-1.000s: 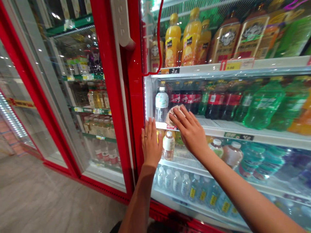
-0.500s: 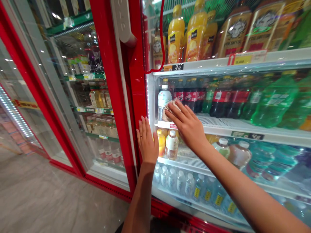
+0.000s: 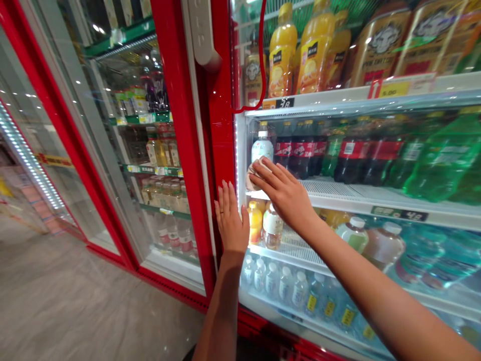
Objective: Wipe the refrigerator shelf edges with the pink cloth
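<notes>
My right hand (image 3: 283, 190) presses a pale beige cloth (image 3: 253, 180) flat against the glass door (image 3: 296, 235) of a lit drinks fridge. The cloth shows past the fingertips, in front of a clear bottle with a light label (image 3: 262, 148); the rest is hidden under the palm. Lower and to the left, my left hand (image 3: 231, 220) lies flat on the red door frame (image 3: 221, 135), with its fingers stretched upward and nothing held.
Behind the glass, shelves hold orange juice bottles (image 3: 281, 55), dark cola bottles (image 3: 349, 155) and small water bottles (image 3: 285, 281). A white handle-like fitting (image 3: 205, 35) sticks out from the frame above my left hand. More red-framed glass doors (image 3: 180, 150) run left above a grey floor (image 3: 75, 301).
My right hand has slid the cloth left across the glass, closer to the red frame. My left hand stays on the frame. The whole view has shifted slightly.
</notes>
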Motion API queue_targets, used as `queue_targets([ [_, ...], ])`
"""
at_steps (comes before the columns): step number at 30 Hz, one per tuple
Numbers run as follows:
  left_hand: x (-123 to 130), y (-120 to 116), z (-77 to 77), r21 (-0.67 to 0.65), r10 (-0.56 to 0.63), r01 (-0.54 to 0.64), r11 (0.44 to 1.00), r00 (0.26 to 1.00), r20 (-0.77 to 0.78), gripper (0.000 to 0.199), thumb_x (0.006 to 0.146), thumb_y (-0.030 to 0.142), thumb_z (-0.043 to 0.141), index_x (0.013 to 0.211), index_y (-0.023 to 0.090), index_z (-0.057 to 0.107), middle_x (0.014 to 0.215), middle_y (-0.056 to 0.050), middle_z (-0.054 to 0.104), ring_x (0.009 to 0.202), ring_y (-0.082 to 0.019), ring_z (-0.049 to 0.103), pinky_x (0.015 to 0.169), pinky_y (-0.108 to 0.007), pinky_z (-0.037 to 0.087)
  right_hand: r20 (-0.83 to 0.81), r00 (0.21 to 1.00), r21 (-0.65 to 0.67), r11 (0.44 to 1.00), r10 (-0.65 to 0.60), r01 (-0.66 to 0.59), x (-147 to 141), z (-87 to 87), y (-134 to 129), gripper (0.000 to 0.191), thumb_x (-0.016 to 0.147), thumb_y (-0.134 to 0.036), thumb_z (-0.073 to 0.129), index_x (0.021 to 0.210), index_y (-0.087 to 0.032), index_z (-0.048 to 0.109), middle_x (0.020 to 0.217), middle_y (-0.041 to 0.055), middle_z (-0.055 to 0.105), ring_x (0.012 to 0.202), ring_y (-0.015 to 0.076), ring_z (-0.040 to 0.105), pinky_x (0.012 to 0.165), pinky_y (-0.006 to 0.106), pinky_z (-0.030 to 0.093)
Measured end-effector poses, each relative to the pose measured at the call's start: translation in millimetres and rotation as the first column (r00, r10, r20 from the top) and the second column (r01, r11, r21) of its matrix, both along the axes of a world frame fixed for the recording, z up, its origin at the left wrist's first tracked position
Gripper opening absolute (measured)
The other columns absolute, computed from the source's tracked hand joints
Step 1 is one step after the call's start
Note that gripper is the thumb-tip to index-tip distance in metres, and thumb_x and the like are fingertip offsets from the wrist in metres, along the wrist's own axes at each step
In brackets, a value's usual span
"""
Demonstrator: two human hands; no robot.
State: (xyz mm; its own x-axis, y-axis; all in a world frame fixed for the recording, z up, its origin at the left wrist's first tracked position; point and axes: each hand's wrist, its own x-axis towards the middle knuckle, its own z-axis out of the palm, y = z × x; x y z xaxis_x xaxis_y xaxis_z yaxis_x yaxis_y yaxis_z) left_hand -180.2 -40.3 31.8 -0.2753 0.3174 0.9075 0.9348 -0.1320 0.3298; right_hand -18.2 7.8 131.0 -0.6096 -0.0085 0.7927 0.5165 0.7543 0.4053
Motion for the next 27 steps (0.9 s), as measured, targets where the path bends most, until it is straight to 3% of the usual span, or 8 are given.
queue_targets([
  [5, 0, -10, 26.3, 0.043, -0.183, 0.184, 0.982, 0.983, -0.034, 0.07, 0.112, 0.023, 0.038, 0.176, 0.031, 0.012, 0.18, -0.008, 0.034, 0.168, -0.021, 0.027, 0.138, -0.048, 0.03, -0.1, 0.99, -0.046, 0.993, 0.1, -0.105, -1, 8.7, 0, 0.063, 0.106, -0.008, 0.046, 0.165, -0.03, 0.046, 0.156, 0.0073, 0.067, 0.147, 0.0235, 0.062, 0.122, 0.042, 0.054],
  [8, 4, -17, 44.7, 0.064, -0.296, 0.298, 0.952, 0.954, -0.039, 0.058, 0.113, 0.025, 0.041, 0.17, 0.033, 0.033, 0.171, -0.005, 0.051, 0.16, -0.019, 0.046, 0.134, -0.041, 0.04, -0.151, 0.976, -0.081, 0.982, 0.158, -0.172, 2, 13.3, 7, 0.064, 0.107, -0.014, 0.045, 0.168, -0.031, 0.037, 0.156, 0.0097, 0.066, 0.137, 0.0234, 0.069, 0.112, 0.039, 0.06],
  [11, 11, -19, 54.0, 0.118, -0.352, 0.357, 0.927, 0.934, -0.06, 0.041, 0.113, 0.028, 0.049, 0.152, 0.031, 0.057, 0.155, -0.006, 0.066, 0.146, -0.019, 0.061, 0.127, -0.039, 0.048, -0.139, 0.976, -0.086, 0.98, 0.165, -0.178, 9, 14.6, 17, 0.056, 0.107, -0.02, 0.05, 0.162, -0.03, 0.045, 0.154, 0.012, 0.065, 0.135, 0.0254, 0.069, 0.108, 0.039, 0.062],
  [14, 17, -16, 54.8, 0.17, -0.334, 0.345, 0.923, 0.938, -0.091, 0.029, 0.11, 0.027, 0.057, 0.138, 0.028, 0.066, 0.141, -0.007, 0.073, 0.136, -0.02, 0.068, 0.121, -0.04, 0.055, -0.079, 0.983, -0.033, 0.985, 0.168, -0.171, 13, 14.3, 20, 0.041, 0.108, -0.022, 0.05, 0.149, -0.025, 0.058, 0.144, 0.0142, 0.071, 0.126, 0.0244, 0.073, 0.101, 0.034, 0.064],
  [18, 16, -8, 55.6, 0.168, -0.289, 0.326, 0.93, 0.934, -0.211, 0.039, 0.104, 0.011, 0.061, 0.139, 0.026, 0.065, 0.134, -0.007, 0.075, 0.128, -0.02, 0.069, 0.114, -0.037, 0.057, 0.022, 0.99, 0.127, 0.982, 0.136, -0.138, 23, 16.3, 14, 0.036, 0.109, -0.017, 0.047, 0.141, -0.017, 0.062, 0.139, 0.0147, 0.075, 0.124, 0.0233, 0.075, 0.1, 0.034, 0.065],
  [23, 4, 1, 67.8, 0.142, -0.211, 0.259, 0.955, 0.934, -0.289, 0.051, 0.101, 0.004, 0.061, 0.145, 0.029, 0.066, 0.129, -0.007, 0.074, 0.119, -0.02, 0.07, 0.108, -0.034, 0.059, 0.109, 0.991, 0.231, 0.968, 0.076, -0.1, 56, 15.7, 10, 0.048, 0.106, -0.015, 0.057, 0.154, -0.016, 0.056, 0.142, 0.0136, 0.075, 0.139, 0.0255, 0.067, 0.114, 0.042, 0.06],
  [27, -7, 6, 67.2, 0.208, -0.073, 0.116, 0.971, 0.977, -0.2, 0.046, 0.102, 0.006, 0.057, 0.137, 0.03, 0.074, 0.137, -0.009, 0.07, 0.127, -0.023, 0.068, 0.11, -0.039, 0.059, 0.121, 0.992, 0.228, 0.973, -0.043, 0.015, 73, 7.0, 15, 0.061, 0.105, -0.015, 0.057, 0.165, -0.017, 0.045, 0.159, 0.0112, 0.064, 0.151, 0.0266, 0.057, 0.121, 0.045, 0.055],
])
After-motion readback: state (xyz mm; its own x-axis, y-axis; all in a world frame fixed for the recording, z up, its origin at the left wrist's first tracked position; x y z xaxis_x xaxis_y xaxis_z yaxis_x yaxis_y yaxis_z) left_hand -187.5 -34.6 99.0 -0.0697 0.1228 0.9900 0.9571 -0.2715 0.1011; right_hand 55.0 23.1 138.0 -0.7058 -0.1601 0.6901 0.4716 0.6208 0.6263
